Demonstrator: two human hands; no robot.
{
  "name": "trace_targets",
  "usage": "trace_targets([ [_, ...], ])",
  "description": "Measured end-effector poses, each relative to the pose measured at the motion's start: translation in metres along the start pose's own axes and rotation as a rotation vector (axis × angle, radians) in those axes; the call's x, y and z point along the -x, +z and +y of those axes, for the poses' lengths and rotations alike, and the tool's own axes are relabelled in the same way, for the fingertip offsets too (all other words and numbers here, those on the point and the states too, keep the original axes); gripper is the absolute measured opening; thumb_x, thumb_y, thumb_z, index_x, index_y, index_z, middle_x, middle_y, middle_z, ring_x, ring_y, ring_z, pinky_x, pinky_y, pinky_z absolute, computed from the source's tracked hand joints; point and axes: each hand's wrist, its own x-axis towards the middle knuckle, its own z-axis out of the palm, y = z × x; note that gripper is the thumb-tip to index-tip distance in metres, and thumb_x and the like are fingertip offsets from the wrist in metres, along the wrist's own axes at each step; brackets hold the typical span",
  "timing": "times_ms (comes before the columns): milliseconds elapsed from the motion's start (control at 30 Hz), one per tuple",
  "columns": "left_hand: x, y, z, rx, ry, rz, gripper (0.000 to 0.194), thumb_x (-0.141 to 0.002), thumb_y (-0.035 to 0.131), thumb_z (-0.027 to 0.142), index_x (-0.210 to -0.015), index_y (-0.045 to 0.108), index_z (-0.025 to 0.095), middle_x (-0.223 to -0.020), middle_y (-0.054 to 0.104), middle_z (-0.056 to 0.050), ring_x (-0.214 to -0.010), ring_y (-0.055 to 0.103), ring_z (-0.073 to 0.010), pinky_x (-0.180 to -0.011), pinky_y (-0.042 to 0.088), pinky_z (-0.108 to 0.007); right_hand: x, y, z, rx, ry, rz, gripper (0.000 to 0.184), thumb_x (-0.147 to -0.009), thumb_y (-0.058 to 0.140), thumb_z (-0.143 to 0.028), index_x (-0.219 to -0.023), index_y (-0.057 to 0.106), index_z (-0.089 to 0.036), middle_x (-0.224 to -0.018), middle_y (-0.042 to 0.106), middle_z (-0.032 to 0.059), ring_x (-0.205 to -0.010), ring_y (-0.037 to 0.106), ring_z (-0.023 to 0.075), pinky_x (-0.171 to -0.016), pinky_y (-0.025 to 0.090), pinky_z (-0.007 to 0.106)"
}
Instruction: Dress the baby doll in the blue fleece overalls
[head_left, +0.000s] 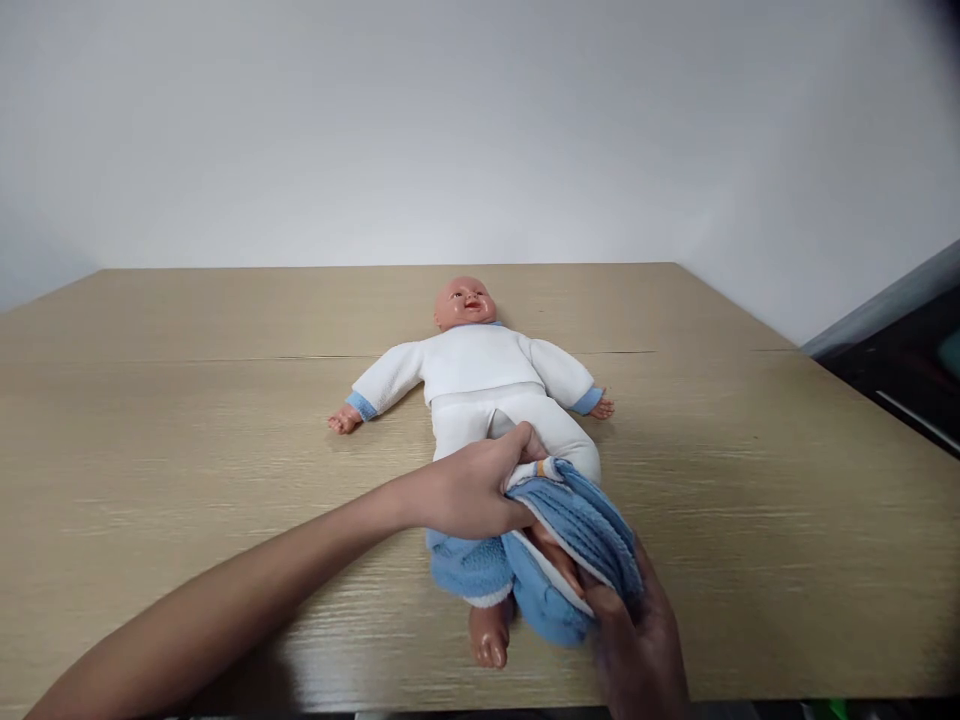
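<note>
A baby doll (pixel 484 360) in a white top and white bottoms lies on its back, head away from me, arms spread. Blue fleece doll pants (pixel 585 530) with white edging are bunched around its lower legs. One bare foot (pixel 491 635) sticks out of the cuff on the left. My left hand (pixel 484 485) pinches the upper edge of the pants beside the knee on the right. Lower down, my right hand (pixel 637 640) grips the same fabric, its thumb inside the opening. Within that opening the doll's other foot (pixel 555 555) partly shows.
The doll rests on a wood-grain table (pixel 187 430) with a thin seam across it. A pale wall (pixel 375 130) rises behind. At the far right a dark, glossy object (pixel 907 350) stands beside the table's edge.
</note>
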Motion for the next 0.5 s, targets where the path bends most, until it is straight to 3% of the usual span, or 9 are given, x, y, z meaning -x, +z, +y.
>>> trace_targets([
  [133,0.001,-0.001,0.0,0.023,0.027,-0.02,0.035,-0.086,0.074,0.023,-0.113,0.052,0.021,-0.112,0.067,-0.004,-0.102,0.066,-0.0245,-0.088,0.052,-0.037,-0.008,-0.001,-0.026,-0.029,-0.014,-0.082,0.038,-0.091,0.07,-0.039,-0.127,0.067,-0.025,-0.115,0.078,0.0081,-0.099,0.077,0.0263,-0.085,0.065,0.032],
  [267,0.002,-0.001,0.002,0.044,0.067,-0.032,0.038,-0.086,0.071,0.018,-0.118,0.051,0.021,-0.113,0.068,-0.004,-0.102,0.065,-0.023,-0.09,0.051,-0.036,-0.014,-0.003,-0.047,-0.069,-0.047,-0.131,0.037,-0.085,0.075,-0.033,-0.12,0.065,-0.025,-0.109,0.075,0.0042,-0.091,0.074,0.0219,-0.082,0.062,0.028],
  [433,0.003,-0.003,0.003,0.007,0.121,-0.016,0.044,-0.088,0.073,0.021,-0.126,0.051,0.019,-0.119,0.068,-0.007,-0.106,0.066,-0.024,-0.093,0.052,-0.037,-0.023,-0.007,-0.051,-0.081,-0.062,-0.192,0.036,-0.086,0.081,-0.033,-0.116,0.063,-0.027,-0.094,0.071,-0.0022,-0.076,0.065,0.0161,-0.071,0.055,0.022],
  [500,0.003,-0.004,0.002,-0.008,0.137,-0.017,0.047,-0.089,0.075,0.022,-0.129,0.051,0.019,-0.123,0.067,-0.009,-0.108,0.066,-0.0249,-0.095,0.052,-0.037,-0.03,-0.012,-0.049,-0.07,-0.104,-0.207,0.037,-0.088,0.082,-0.034,-0.118,0.063,-0.026,-0.096,0.07,-0.0013,-0.079,0.066,0.0164,-0.073,0.056,0.022],
])
